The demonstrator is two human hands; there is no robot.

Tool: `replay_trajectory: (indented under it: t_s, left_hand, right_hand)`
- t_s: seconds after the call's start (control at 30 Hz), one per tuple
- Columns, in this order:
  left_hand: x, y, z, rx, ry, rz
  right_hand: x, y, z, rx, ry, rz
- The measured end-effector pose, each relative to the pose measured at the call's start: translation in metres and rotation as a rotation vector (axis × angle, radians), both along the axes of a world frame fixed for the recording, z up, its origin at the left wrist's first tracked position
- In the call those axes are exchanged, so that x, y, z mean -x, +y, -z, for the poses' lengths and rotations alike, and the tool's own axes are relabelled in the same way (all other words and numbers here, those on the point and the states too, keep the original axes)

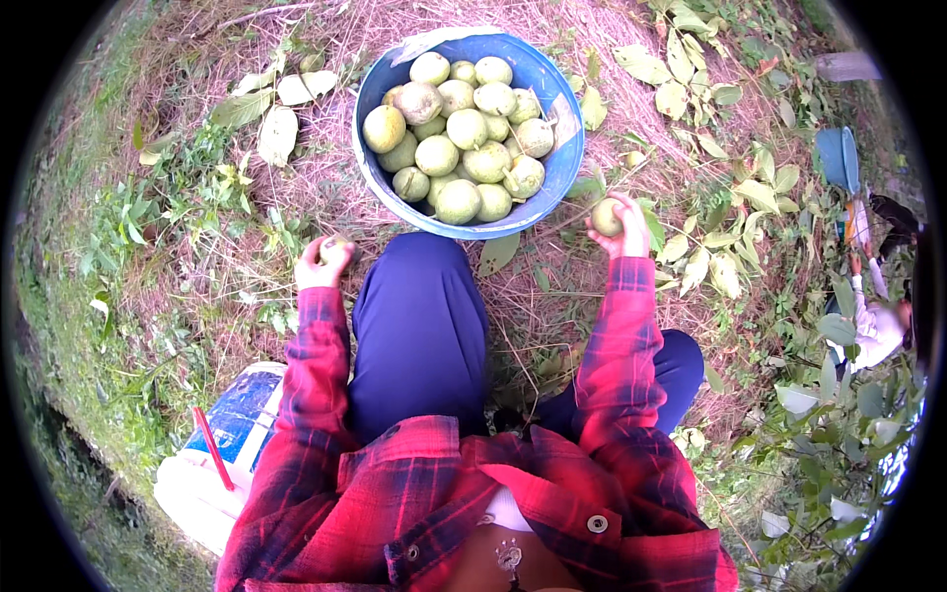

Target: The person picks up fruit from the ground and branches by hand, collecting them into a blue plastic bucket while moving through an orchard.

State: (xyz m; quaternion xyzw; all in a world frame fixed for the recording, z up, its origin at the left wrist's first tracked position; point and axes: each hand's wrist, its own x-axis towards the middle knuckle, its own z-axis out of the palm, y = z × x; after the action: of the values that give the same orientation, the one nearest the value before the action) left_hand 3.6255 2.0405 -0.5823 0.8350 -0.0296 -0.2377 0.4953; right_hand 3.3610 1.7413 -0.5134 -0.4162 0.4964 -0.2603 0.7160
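A blue bucket (pixel 371 176) full of round green fruits (pixel 436 155) stands on the ground just beyond my knee. One fruit near its top is browner and wrinkled. To the bucket's right, my right hand (pixel 627 231) is closed around a round green fruit (pixel 606 218). My left hand (pixel 324 262) is held out to the left of my knee, its fingers curled round a small yellowish-green fruit (pixel 336 245), mostly hidden by the hand. Both hands are apart from the bucket.
Dry grass covers the ground, with large wilting leaves (pixel 681 69) and green weeds around. A blue-and-white container (pixel 237 419) with a red handle sits by my left elbow. At the far right another person (pixel 876 331) is near a second blue bucket (pixel 837 158).
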Motion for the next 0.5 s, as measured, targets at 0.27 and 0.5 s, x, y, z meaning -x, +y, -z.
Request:
replay_trajectory:
  t_s: [0.27, 0.5]
  left_hand:
    - [-0.036, -0.139, -0.15, 0.015, -0.596, 0.743]
    - [-0.074, -0.176, -0.082, -0.375, -0.699, 0.426]
  right_hand:
    - [-0.098, -0.011, -0.153, 0.812, 0.292, -1.131]
    - [-0.027, -0.149, -0.198, 0.899, 0.673, -0.659]
